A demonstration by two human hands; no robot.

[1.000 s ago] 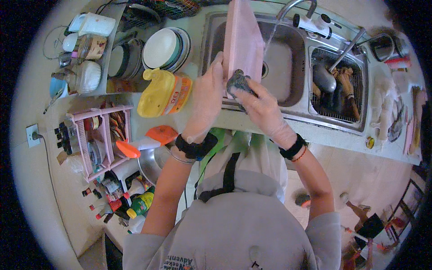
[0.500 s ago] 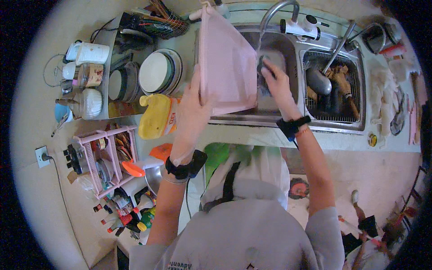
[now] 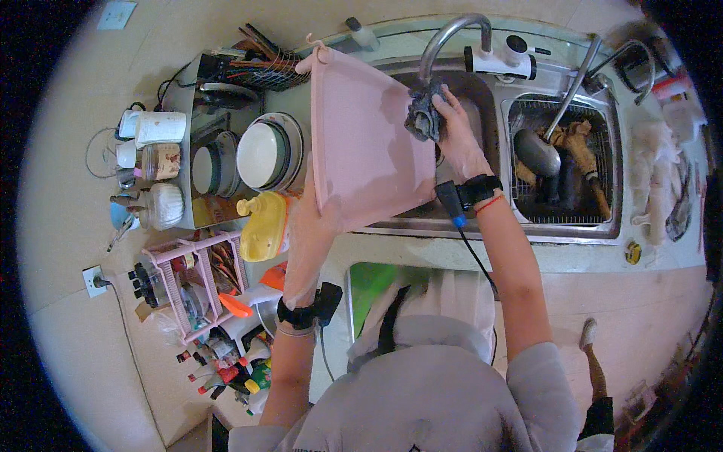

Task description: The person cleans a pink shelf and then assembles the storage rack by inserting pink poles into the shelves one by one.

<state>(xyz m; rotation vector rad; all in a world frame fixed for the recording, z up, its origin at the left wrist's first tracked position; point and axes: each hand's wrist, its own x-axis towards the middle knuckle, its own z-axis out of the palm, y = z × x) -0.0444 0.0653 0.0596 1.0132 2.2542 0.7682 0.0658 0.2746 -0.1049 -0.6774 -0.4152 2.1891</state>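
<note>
A pale pink plastic bin stands tilted over the left sink basin. My left hand is closed on its near left edge; part of the fingers is hidden behind the bin. In my right hand is a crumpled dark grey rag, held just below the mouth of the curved faucet and in front of the bin's right side. Thin clear gloves seem to cover both hands. A yellow pump bottle stands beside my left hand.
The right basin holds a wire rack with a ladle and brown and dark items. Stacked bowls stand left of the bin. Farther left are jars, a pink shelf rack and several bottles. A person's leg shows at lower right.
My right hand has risen from the basin toward the faucet mouth, bringing the rag into plain view. The bin has shifted slightly left and down in the picture, still in my left hand.
</note>
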